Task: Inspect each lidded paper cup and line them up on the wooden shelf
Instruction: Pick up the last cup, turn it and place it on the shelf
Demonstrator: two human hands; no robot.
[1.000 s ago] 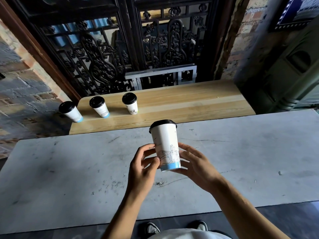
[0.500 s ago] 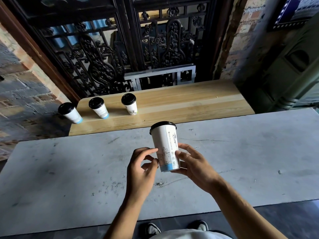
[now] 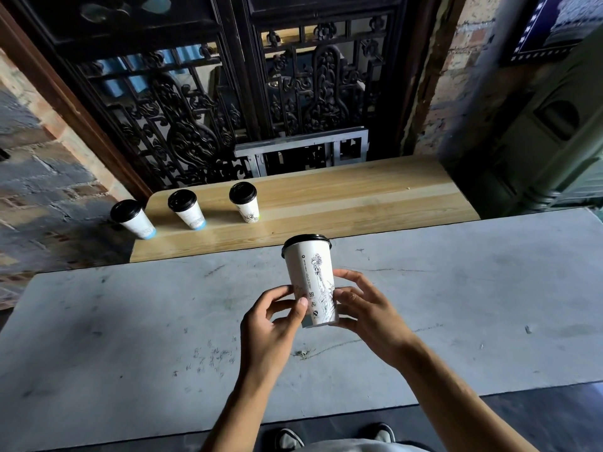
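Observation:
Above the grey stone table I hold a white paper cup (image 3: 311, 278) with a black lid and a line drawing on its side. My left hand (image 3: 272, 324) grips its lower left side and my right hand (image 3: 368, 318) its lower right side, fingertips around the base. Three more lidded cups stand in a row along the left part of the wooden shelf (image 3: 359, 203): one at the far left edge (image 3: 133, 220), one in the middle (image 3: 187, 210), one to its right (image 3: 245, 203).
The grey stone table (image 3: 130, 337) spans the foreground, scuffed and scratched. A dark carved lattice door (image 3: 212, 109) and a metal frame (image 3: 300, 151) rise behind the shelf. Brick wall stands at left and right. My shoes show below the table edge.
The cup has been turned between my fingers: the building print and blue band that faced me are gone, and a figure drawing with small print now faces me. The shelf cups have not moved.

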